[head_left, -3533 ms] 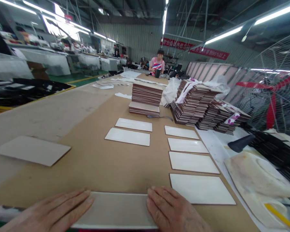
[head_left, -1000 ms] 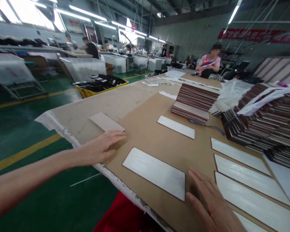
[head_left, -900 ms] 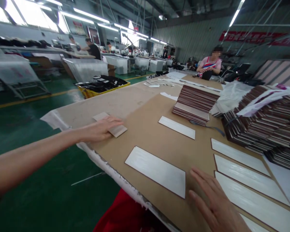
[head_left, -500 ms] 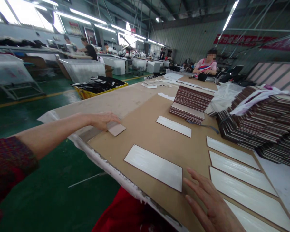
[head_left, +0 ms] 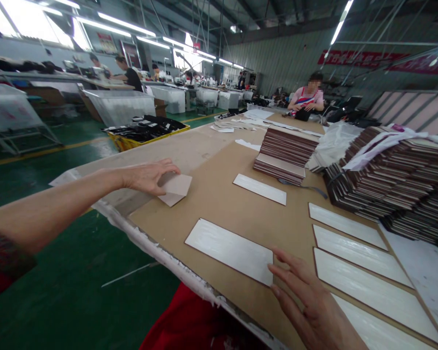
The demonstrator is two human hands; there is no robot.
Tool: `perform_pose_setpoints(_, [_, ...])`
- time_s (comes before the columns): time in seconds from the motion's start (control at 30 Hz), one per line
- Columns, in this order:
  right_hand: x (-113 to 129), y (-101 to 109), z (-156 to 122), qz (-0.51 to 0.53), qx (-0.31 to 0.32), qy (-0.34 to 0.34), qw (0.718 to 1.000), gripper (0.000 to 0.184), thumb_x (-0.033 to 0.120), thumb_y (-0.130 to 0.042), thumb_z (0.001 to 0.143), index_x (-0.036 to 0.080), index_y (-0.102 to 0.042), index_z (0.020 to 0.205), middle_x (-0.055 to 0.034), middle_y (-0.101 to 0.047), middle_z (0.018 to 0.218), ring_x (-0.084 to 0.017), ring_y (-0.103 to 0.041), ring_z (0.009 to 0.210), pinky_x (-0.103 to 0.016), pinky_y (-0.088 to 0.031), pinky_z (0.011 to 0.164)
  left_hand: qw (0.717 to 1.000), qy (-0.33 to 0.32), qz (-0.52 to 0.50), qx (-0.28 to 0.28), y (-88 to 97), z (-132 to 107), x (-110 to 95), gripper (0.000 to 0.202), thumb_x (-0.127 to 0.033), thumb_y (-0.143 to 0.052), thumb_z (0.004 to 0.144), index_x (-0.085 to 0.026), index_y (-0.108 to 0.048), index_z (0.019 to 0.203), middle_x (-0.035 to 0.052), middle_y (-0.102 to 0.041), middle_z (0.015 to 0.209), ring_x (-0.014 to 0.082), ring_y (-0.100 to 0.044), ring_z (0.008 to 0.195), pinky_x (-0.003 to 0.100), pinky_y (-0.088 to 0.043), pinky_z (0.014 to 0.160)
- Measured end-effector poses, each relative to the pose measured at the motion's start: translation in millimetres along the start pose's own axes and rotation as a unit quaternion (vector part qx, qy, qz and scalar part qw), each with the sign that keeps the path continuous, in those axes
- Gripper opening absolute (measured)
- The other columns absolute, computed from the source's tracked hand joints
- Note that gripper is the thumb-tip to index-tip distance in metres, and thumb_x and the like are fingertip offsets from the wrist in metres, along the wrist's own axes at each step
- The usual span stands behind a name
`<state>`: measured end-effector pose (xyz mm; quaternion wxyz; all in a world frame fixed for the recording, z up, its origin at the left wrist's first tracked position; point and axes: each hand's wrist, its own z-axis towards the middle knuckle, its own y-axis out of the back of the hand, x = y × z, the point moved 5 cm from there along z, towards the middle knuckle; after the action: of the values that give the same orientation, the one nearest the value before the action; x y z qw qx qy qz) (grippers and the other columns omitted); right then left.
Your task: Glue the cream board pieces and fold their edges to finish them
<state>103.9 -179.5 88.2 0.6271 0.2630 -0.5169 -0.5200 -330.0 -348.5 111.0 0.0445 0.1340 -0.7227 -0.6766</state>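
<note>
At the left side of the table, my left hand (head_left: 149,178) has its thumb and fingers curved around the near-left edges of a beige card (head_left: 177,187). A crease or overlap line runs across the card; whether it is one piece or two I cannot tell. My right hand (head_left: 304,296) is open, fingers apart, with its fingertips at the right end of a white rectangular panel (head_left: 229,250) with a dark edge. That panel lies flat on brown board (head_left: 204,204). Beyond it lies a smaller white panel (head_left: 260,189).
Several white panels (head_left: 368,272) lie in a row at the right. Behind stand a stack of brown-edged panels (head_left: 284,150) and a larger stack (head_left: 397,180). A yellow crate (head_left: 131,142) holds black pieces beyond the table. Another person (head_left: 306,99) works at the far end.
My left hand has shifted its grip, and more of the beige card shows, turned at an angle. My right hand has moved left to the white panel's end. The view has shifted slightly.
</note>
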Motion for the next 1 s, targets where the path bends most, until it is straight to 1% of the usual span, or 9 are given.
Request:
perform_pose_setpoints(0.13, [31.7,6.0,27.9,0.017,-0.023,0.035,0.999,0.036,0.028,-0.057,0.101,0.025,-0.061,0.137,-0.0134,-0.054,0.153,-0.03,-0.053,0.139,-0.056,-0.049,0.114,0.992,-0.121,-0.042,-0.002,2.6,-0.2,-102.7,0.068,-0.042,-0.068,0.079,-0.029,-0.052,0.144,0.0069,-0.056,0.128,0.0282,-0.056,0.119,0.036,-0.045,0.105])
perform_pose_setpoints(0.23, [46.3,-4.0,45.5,-0.006,0.004,0.061,0.998,0.061,0.037,-0.069,0.095,0.012,-0.051,0.147,-0.023,-0.038,0.162,-0.039,-0.037,0.149,-0.063,-0.042,0.116,0.979,-0.193,-0.072,0.009,-6.1,-4.6,-170.4,0.068,-0.042,-0.067,0.081,-0.034,-0.051,0.147,0.0067,-0.057,0.129,0.0279,-0.058,0.116,0.037,-0.046,0.104])
perform_pose_setpoints(0.4, [50.8,-22.0,51.9,-0.056,0.055,0.052,0.996,0.06,0.025,-0.071,0.091,0.008,-0.053,0.146,-0.0255,-0.044,0.157,-0.04,-0.046,0.142,-0.062,-0.044,0.115,0.962,-0.254,-0.104,-0.004,-8.1,-4.3,-222.7,0.06,-0.028,-0.066,0.081,-0.028,-0.055,0.139,0.0082,-0.059,0.123,0.0258,-0.06,0.109,0.037,-0.051,0.097])
perform_pose_setpoints(0.53, [31.1,-4.7,46.5,-0.063,0.008,0.041,0.997,0.051,0.022,-0.066,0.093,0.008,-0.057,0.141,-0.0232,-0.056,0.148,-0.037,-0.054,0.134,-0.059,-0.047,0.113,0.954,-0.276,-0.083,-0.081,5.1,-3.1,-218.5,0.074,-0.029,-0.069,0.083,-0.022,-0.04,0.151,0.0129,-0.052,0.139,0.0313,-0.052,0.127,0.05,-0.042,0.113])
perform_pose_setpoints(0.67, [-23.5,33.8,24.4,-0.06,-0.096,-0.064,0.991,0.048,0.036,-0.067,0.095,0.015,-0.061,0.138,-0.0184,-0.061,0.143,-0.034,-0.058,0.132,-0.058,-0.047,0.114,0.957,-0.155,-0.132,-0.206,9.1,-13.4,-167.4,0.079,-0.035,-0.062,0.092,-0.025,-0.022,0.16,0.0141,-0.038,0.157,0.0327,-0.036,0.145,0.057,-0.031,0.123])
perform_pose_setpoints(0.73, [-49.3,42.7,7.8,-0.037,-0.091,-0.139,0.985,0.05,0.043,-0.067,0.095,0.019,-0.061,0.139,-0.0149,-0.059,0.146,-0.034,-0.058,0.133,-0.058,-0.048,0.113,0.968,-0.085,-0.148,-0.183,-9.8,-20.3,-139.5,0.077,-0.039,-0.06,0.094,-0.025,-0.023,0.16,0.0135,-0.039,0.159,0.0336,-0.037,0.147,0.058,-0.03,0.124])
perform_pose_setpoints(0.8, [-60.2,39.7,-5.3,-0.011,-0.042,-0.163,0.986,0.052,0.044,-0.067,0.095,0.024,-0.059,0.142,-0.0112,-0.057,0.15,-0.032,-0.057,0.135,-0.056,-0.048,0.114,0.981,-0.061,-0.148,-0.105,-38.9,-26.1,-123.0,0.08,-0.045,-0.062,0.093,-0.024,-0.024,0.16,0.0149,-0.04,0.16,0.0352,-0.039,0.147,0.06,-0.03,0.123])
perform_pose_setpoints(0.9, [-53.6,24.3,-12.3,0.016,0.037,-0.131,0.991,0.05,0.039,-0.065,0.096,0.028,-0.058,0.144,-0.0081,-0.055,0.153,-0.03,-0.054,0.139,-0.053,-0.046,0.116,0.987,-0.071,-0.141,-0.027,-75.1,-32.6,-116.5,0.085,-0.052,-0.065,0.091,-0.022,-0.025,0.16,0.0175,-0.041,0.16,0.0361,-0.04,0.147,0.058,-0.032,0.122])
perform_pose_setpoints(1.0, [-43.9,9.3,-7.3,0.032,0.076,-0.114,0.99,0.05,0.037,-0.064,0.097,0.028,-0.058,0.145,-0.008,-0.054,0.154,-0.029,-0.054,0.14,-0.052,-0.047,0.116,0.986,-0.068,-0.152,-0.024,-88.9,-35.2,-117.7,0.084,-0.052,-0.067,0.089,-0.022,-0.031,0.157,0.0162,-0.043,0.159,0.0357,-0.04,0.147,0.056,-0.032,0.122])
